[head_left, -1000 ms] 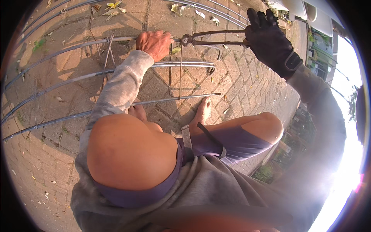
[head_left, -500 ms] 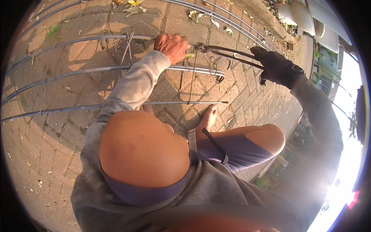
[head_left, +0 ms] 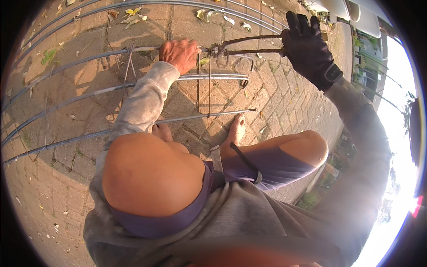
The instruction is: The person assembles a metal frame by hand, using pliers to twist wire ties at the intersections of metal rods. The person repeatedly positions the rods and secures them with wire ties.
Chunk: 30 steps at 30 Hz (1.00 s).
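My bare left hand (head_left: 179, 55) is closed around a long steel rod (head_left: 95, 57), its knuckles up. Just right of that hand, the jaws of long-handled dark metal pincers (head_left: 249, 39) sit at the rod, where a thin wire stirrup (head_left: 210, 86) meets it. The pincers' two handles spread apart toward my right hand (head_left: 308, 50), which wears a black glove. That hand holds the handle ends, with some fingers stretched away from them. Whether the jaws bite on wire is too small to tell.
More parallel rods (head_left: 66, 94) run leftward, joined by thin wire stirrups. One rod has a hooked end (head_left: 244, 82). My bare foot (head_left: 237, 129) rests on brick paving (head_left: 293, 107) near a rod's tip. Fallen leaves (head_left: 133, 17) and further rods lie at the far side.
My right hand has moved up and slightly left, its fingers now more stretched out. The pincers' handles have swung upward. My left hand and the rods appear shifted left in view.
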### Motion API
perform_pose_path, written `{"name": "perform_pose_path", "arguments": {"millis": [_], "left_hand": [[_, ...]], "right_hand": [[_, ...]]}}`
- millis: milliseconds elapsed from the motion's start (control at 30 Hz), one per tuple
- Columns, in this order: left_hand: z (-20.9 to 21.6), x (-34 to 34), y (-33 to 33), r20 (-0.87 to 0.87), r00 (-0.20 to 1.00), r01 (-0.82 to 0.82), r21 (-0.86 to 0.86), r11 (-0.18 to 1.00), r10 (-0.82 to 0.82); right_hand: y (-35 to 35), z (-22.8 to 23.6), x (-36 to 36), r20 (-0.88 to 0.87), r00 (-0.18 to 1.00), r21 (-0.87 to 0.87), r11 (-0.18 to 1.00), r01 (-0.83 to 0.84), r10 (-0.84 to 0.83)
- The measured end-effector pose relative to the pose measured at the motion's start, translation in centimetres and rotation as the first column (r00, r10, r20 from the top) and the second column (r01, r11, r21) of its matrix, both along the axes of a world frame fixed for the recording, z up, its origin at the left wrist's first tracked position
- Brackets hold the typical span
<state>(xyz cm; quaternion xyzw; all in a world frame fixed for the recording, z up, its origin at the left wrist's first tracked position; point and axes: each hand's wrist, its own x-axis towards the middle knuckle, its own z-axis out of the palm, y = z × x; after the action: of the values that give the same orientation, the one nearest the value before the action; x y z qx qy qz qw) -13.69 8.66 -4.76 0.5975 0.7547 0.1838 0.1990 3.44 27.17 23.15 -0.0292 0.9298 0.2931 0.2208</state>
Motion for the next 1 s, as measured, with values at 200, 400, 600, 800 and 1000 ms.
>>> {"name": "perform_pose_path", "arguments": {"millis": [200,400,600,800,1000], "left_hand": [[0.2,0.3,0.0,-0.018,0.999,-0.038,0.0,0.999,0.038],[-0.1,0.3,0.0,-0.06,0.998,-0.016,0.036,0.999,0.018],[0.0,0.3,-0.1,-0.091,0.996,-0.021,0.037,0.999,0.024],[0.7,0.3,-0.1,-0.085,0.996,-0.002,-0.031,1.0,-0.001],[0.9,0.1,-0.1,-0.032,0.999,-0.02,-0.011,1.0,0.02]], "right_hand": [[1.0,-0.6,-0.2,0.488,0.574,-0.117,0.603,0.789,-0.658],[0.1,0.9,-1.6,0.632,0.284,-0.077,0.307,0.949,-0.72],[-0.4,0.6,-0.1,0.635,0.172,0.059,0.269,0.961,-0.753],[0.0,0.6,-0.4,0.611,0.316,0.008,0.405,0.914,-0.725],[0.5,0.7,0.2,0.228,0.81,-0.291,0.756,0.586,-0.541]]}}
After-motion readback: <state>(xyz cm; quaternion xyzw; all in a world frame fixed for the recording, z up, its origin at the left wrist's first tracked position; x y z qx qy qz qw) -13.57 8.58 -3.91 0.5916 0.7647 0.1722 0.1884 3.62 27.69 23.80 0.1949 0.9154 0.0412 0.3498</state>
